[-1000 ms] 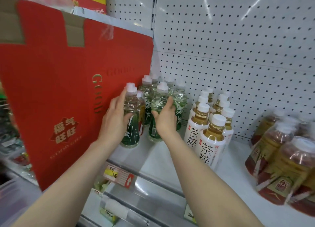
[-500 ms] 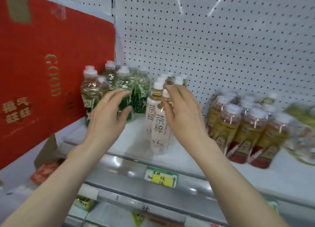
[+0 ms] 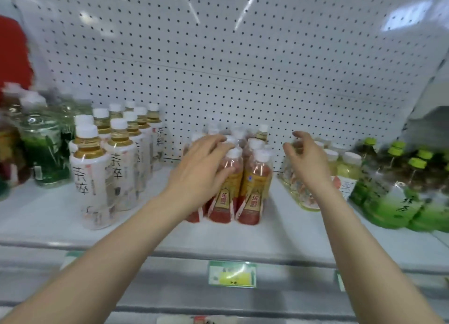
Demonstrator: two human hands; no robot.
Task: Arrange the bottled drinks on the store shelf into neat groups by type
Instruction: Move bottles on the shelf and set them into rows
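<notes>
A cluster of red-and-gold labelled tea bottles (image 3: pixel 255 185) stands mid-shelf. My left hand (image 3: pixel 201 168) lies against its left side, fingers spread over the caps and bodies. My right hand (image 3: pixel 307 160) hovers with curled fingers in front of pale yellow-green bottles (image 3: pixel 345 165), apart from the red cluster; it holds nothing. White-labelled tea bottles (image 3: pixel 116 168) form a block to the left. Clear green-labelled bottles (image 3: pixel 46 153) stand blurred at far left. Green-capped dark tea bottles (image 3: pixel 398 190) fill the far right.
The white shelf (image 3: pixel 279 233) has bare strips between the groups and along its front. A pegboard back wall (image 3: pixel 243 68) rises behind. A green-yellow price tag (image 3: pixel 232 274) hangs on the front rail. A red carton edge (image 3: pixel 12 54) shows at upper left.
My view and both hands have moved right along the shelf, from the green and white-labelled bottles to the red-and-gold cluster and the pale bottles beside it.
</notes>
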